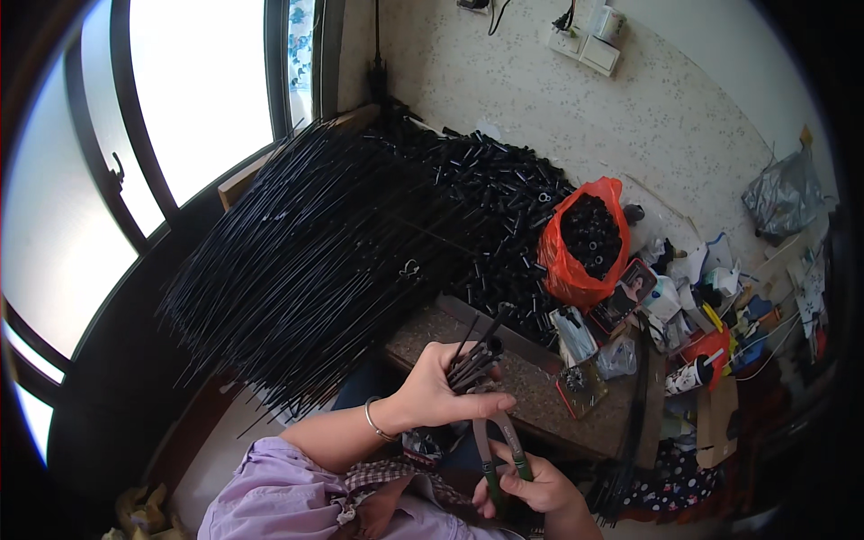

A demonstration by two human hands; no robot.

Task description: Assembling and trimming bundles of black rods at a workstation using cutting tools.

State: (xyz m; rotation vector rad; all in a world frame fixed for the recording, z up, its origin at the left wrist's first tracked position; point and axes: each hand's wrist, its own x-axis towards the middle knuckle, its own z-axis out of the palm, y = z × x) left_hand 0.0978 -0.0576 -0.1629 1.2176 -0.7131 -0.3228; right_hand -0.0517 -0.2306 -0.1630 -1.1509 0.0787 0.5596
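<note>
My left hand (pixel 441 391), with a bangle at the wrist, is closed around a bunch of thin black rods or tubes (pixel 477 362). Its thumb points to the right across the lower side of the bunch. In my right hand (pixel 540 490) are pliers (pixel 514 445) with green grips, their two handles spread apart. The jaws lie up against the left hand, where thumb and rods mostly hide them. Beyond the hands, a wide heap of long thin black rods (pixel 306 243) lies on the left. Beside it is a pile of short black tubular pieces (pixel 504 180).
A red plastic bag (pixel 576 283) full of small black parts stands on the speckled table (pixel 432 333). Right of it are a clear phone-like case (pixel 580 391), a patterned cup with a straw (pixel 688 378) and mixed clutter. Windows (pixel 198 90) line the left; a wall stands behind.
</note>
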